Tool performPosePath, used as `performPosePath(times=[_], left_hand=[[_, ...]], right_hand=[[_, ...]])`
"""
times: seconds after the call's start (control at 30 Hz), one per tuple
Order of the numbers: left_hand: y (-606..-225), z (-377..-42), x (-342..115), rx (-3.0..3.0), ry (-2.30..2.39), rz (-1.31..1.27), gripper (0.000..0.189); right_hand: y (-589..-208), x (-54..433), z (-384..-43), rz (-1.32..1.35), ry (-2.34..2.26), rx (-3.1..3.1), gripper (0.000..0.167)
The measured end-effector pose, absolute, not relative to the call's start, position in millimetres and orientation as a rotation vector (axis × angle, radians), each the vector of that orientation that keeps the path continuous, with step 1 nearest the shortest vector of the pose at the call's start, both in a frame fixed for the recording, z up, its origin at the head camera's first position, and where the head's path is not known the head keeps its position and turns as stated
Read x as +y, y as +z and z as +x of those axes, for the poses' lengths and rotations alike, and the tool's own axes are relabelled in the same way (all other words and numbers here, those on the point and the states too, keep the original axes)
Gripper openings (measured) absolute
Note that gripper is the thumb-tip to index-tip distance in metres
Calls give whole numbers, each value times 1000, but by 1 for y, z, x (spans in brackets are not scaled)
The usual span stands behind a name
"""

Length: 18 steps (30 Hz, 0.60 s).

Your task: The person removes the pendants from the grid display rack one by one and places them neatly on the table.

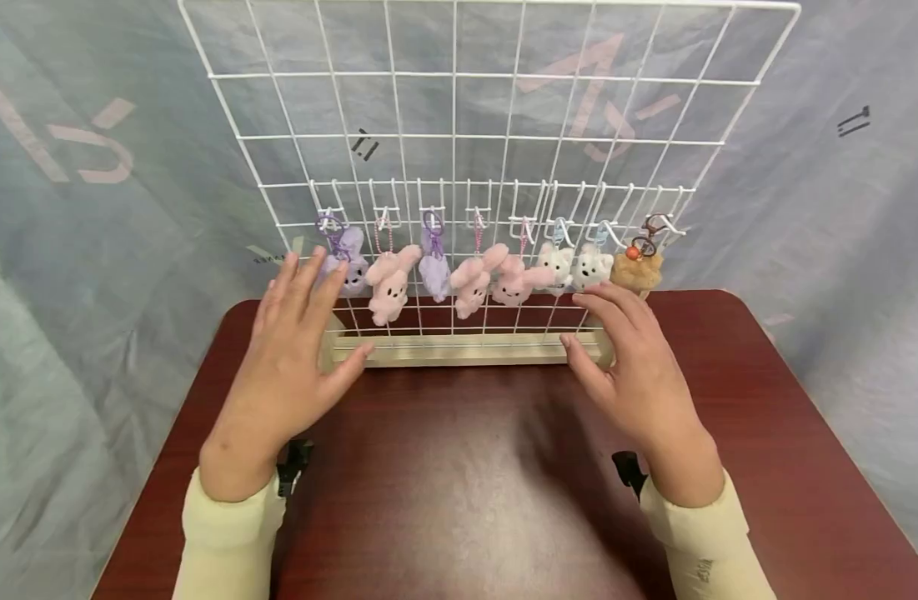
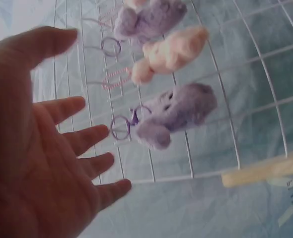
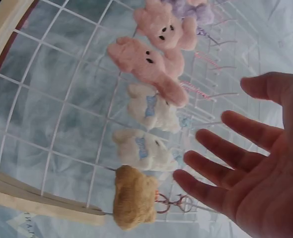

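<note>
Plush keychains hang in a row from hooks on a white wire grid. My left hand (image 1: 286,375) is spread before the left end, nearest a purple bunny keychain (image 2: 179,111); it holds nothing. Beside that bunny hang a pink bunny keychain (image 1: 388,287) and another purple plush (image 1: 433,275). Two more pink bunnies (image 1: 471,283) hang at mid-row. With fingers apart and nothing in it, my right hand (image 1: 639,375) is before the right end, near two white bear keychains (image 3: 144,148) and a brown plush keychain (image 3: 131,197). In the wrist views, neither hand grips a keychain.
The wire grid (image 1: 454,136) stands upright in a pale wooden base (image 1: 466,352) on a dark red-brown table (image 1: 443,475). Several white hooks (image 1: 519,223) stick out toward me. Grey-blue sheeting (image 1: 841,250) hangs behind and at both sides.
</note>
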<state>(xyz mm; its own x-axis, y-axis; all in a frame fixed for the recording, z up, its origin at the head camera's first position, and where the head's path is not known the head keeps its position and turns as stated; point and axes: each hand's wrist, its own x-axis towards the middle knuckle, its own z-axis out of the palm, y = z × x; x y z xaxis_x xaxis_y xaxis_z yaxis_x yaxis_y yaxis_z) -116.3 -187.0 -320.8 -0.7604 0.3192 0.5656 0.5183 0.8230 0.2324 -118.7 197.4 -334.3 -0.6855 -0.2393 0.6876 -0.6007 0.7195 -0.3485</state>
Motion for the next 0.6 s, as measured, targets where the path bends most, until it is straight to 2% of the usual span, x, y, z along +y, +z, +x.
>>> performPosePath(times=[0.2, 0.6], left_hand=[[-321, -118, -199, -2571, -580, -509, 87], [-323, -125, -210, -2613, -655, -457, 86]], right_hand=[[-337, 199, -126, 620, 775, -2232, 38], [-334, 193, -131, 548, 871, -2101, 27]])
